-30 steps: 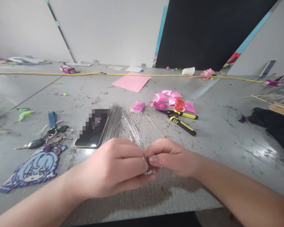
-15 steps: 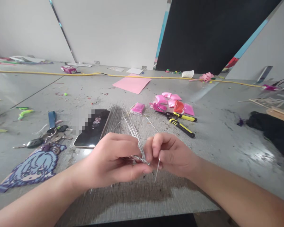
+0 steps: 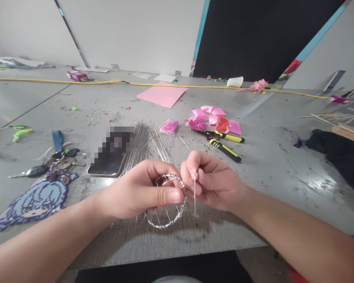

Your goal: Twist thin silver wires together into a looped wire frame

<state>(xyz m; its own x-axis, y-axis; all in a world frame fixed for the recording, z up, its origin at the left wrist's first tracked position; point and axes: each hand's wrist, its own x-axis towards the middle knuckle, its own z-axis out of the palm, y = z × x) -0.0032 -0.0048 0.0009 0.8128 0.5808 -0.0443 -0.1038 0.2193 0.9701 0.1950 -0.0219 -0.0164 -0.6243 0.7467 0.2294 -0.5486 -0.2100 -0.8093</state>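
My left hand (image 3: 144, 190) is closed on a round wire frame (image 3: 164, 226), its thumb pressed against the ring. The ring is silver, wrapped with twisted wire, and has thin straight wires crossing inside. My right hand (image 3: 209, 181) pinches a short thin wire (image 3: 194, 198) between thumb and forefinger; the wire points downward just right of the ring. Behind the hands, a bundle of straight silver wires (image 3: 139, 143) lies on the table, with a few loose wires (image 3: 160, 146) beside it. Pliers with yellow and black handles (image 3: 224, 149) rest behind my right hand.
A phone (image 3: 106, 169) lies left of the wires. Keys (image 3: 37, 171) and a blue pixel-pattern piece (image 3: 44, 196) are farther left. Pink packets (image 3: 200, 114), a pink sheet (image 3: 163, 95) and a yellow cable (image 3: 165, 85) lie behind. Black cloth (image 3: 333, 153) is at right.
My left hand has turned the wire frame so its round face now shows toward me. The short wire in my right hand hangs more upright. The view has tipped slightly downward.
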